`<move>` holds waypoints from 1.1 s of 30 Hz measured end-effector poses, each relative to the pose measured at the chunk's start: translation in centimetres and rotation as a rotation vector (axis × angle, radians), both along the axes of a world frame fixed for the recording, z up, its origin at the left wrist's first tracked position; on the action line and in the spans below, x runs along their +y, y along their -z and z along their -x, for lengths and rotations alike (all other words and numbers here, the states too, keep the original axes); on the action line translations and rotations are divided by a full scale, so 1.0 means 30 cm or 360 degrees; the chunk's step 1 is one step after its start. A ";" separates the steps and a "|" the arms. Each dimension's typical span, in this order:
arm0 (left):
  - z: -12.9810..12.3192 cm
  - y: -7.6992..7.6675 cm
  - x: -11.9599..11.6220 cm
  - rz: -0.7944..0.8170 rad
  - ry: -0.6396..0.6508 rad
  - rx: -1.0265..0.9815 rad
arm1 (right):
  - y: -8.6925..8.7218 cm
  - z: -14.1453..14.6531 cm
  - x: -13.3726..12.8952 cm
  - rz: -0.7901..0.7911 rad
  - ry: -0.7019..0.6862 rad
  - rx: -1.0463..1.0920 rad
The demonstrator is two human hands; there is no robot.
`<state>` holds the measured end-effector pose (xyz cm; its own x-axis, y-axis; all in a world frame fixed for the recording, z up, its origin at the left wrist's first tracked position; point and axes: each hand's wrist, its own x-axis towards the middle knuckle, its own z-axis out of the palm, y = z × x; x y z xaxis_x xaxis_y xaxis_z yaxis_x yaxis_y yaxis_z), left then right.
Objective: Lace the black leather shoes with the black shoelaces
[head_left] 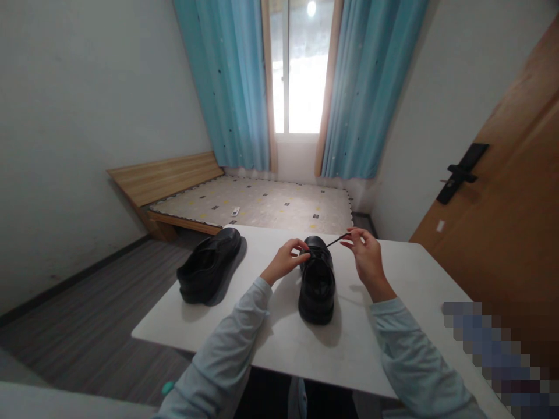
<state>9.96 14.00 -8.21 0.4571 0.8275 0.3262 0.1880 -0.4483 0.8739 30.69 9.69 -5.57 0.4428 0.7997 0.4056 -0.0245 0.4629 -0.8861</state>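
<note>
A black shoe (317, 291) stands upright on the white table (271, 326), its toe pointing away from me and its opening towards me. My right hand (364, 253) pinches a thin black shoelace (337, 240) and holds it taut, out to the right of the shoe's front. At the shoe's left side, my left hand (292, 256) has thumb and fingers closed at the lacing; what lies between the fingertips is too small to make out. A second black shoe (209, 265) rests at the table's left edge, apart from both hands.
Beyond the table is a low bed (262, 201) with a patterned mattress and a small white remote (236, 211) on it. A wooden door (502, 169) with a black handle is on the right. A pixelated patch covers the lower right corner.
</note>
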 end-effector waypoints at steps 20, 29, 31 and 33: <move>-0.020 0.030 -0.015 -0.0185 0.0131 0.0142 | -0.054 -0.051 -0.036 -0.0153 -0.0139 0.0352; -0.017 0.031 -0.011 -0.0205 0.0102 0.0162 | -0.054 -0.100 -0.041 -0.0119 0.0011 0.0192; -0.017 0.031 -0.011 -0.0204 0.0104 0.0161 | -0.055 -0.109 -0.044 -0.0111 0.0039 0.0163; -0.017 0.030 -0.011 -0.0201 0.0106 0.0159 | -0.056 -0.118 -0.048 -0.0105 0.0078 0.0143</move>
<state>10.48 13.68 -9.12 0.5450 0.7494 0.3759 0.2370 -0.5678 0.7883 34.23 8.27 -3.90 0.5174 0.7492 0.4135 -0.0785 0.5227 -0.8489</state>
